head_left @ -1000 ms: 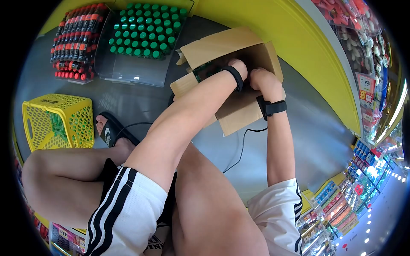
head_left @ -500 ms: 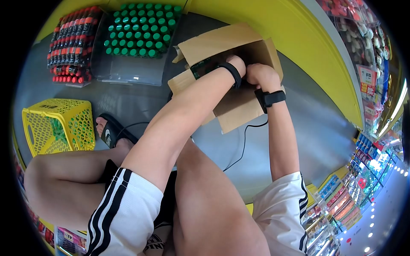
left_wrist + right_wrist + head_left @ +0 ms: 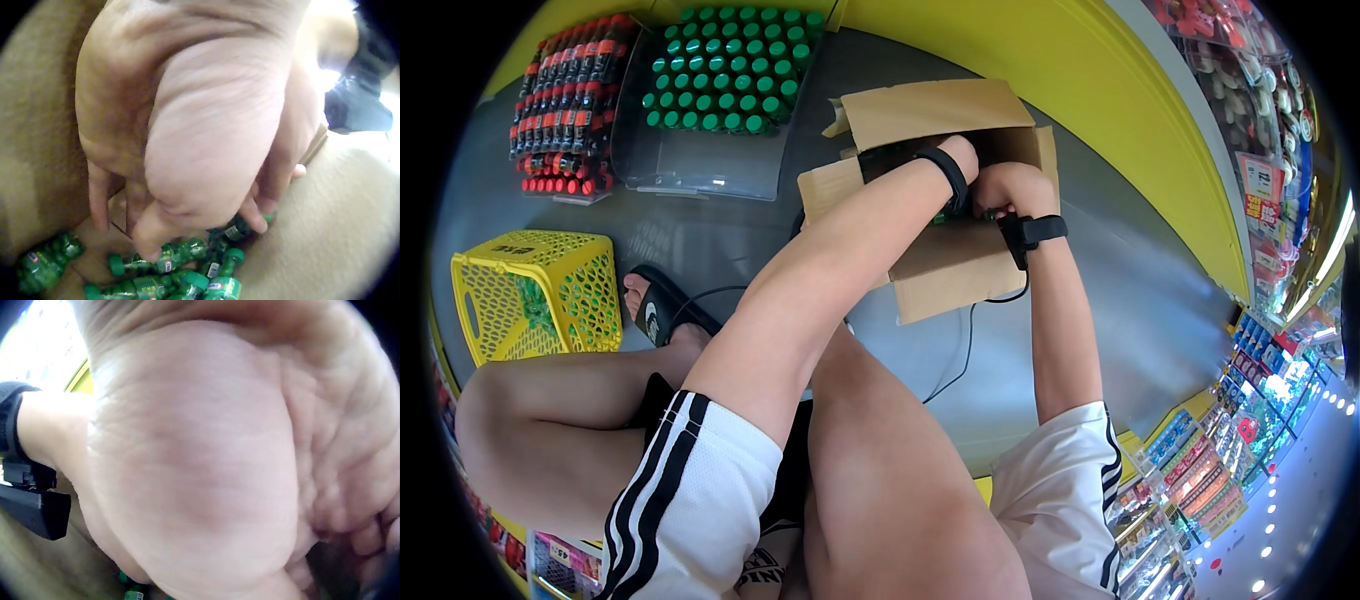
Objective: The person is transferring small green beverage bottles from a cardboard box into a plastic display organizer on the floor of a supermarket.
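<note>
Both hands reach into an open cardboard box (image 3: 940, 105). In the left wrist view, the left hand (image 3: 187, 125) hangs palm-in over small green bottles (image 3: 169, 256) lying loose on the box floor, its fingers (image 3: 98, 203) pointing down and apart. The right hand (image 3: 1012, 187) is close beside it, near the box's right side, fingers bent downward. Its fingertips (image 3: 253, 215) come right to a green-capped bottle (image 3: 234, 230). In the right wrist view, the palm (image 3: 200, 462) hides most of what lies under it, and I cannot tell whether its fingers grip a bottle.
A clear tray (image 3: 700, 165) with rows of green-capped bottles stands at the back left, beside stacked dark red-capped bottles (image 3: 565, 130). A yellow basket (image 3: 530, 245) with green bottles sits at the left. A black cable (image 3: 970, 350) runs over the floor; shelves (image 3: 1270, 200) line the right.
The box has tipped slightly, its back flap lower and its front flap shifted left. The right hand has sunk a little deeper into the box; the left hand has barely moved.
</note>
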The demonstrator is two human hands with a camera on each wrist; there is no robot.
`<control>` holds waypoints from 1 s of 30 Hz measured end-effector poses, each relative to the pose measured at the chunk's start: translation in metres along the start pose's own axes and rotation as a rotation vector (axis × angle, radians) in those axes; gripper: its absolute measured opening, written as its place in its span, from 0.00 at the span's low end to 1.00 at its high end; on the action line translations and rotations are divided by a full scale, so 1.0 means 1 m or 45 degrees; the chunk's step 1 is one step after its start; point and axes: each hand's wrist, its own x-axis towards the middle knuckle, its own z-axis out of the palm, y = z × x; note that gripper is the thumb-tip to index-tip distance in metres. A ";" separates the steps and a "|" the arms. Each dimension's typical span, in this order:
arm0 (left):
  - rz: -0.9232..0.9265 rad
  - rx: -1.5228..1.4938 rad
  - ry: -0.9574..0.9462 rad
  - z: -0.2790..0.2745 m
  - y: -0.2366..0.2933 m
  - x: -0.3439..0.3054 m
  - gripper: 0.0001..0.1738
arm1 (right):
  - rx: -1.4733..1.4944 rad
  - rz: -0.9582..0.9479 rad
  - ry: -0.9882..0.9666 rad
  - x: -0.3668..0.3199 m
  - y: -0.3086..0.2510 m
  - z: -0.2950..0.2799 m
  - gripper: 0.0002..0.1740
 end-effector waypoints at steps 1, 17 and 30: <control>0.002 -0.003 0.001 0.001 0.001 0.000 0.20 | 0.000 -0.001 -0.002 0.000 -0.001 0.001 0.17; 0.034 0.028 0.033 -0.003 0.010 -0.005 0.20 | -0.003 -0.049 -0.127 0.012 0.016 0.021 0.06; 0.037 0.053 0.087 -0.002 0.009 -0.023 0.20 | -0.060 -0.127 0.073 -0.011 0.015 0.012 0.11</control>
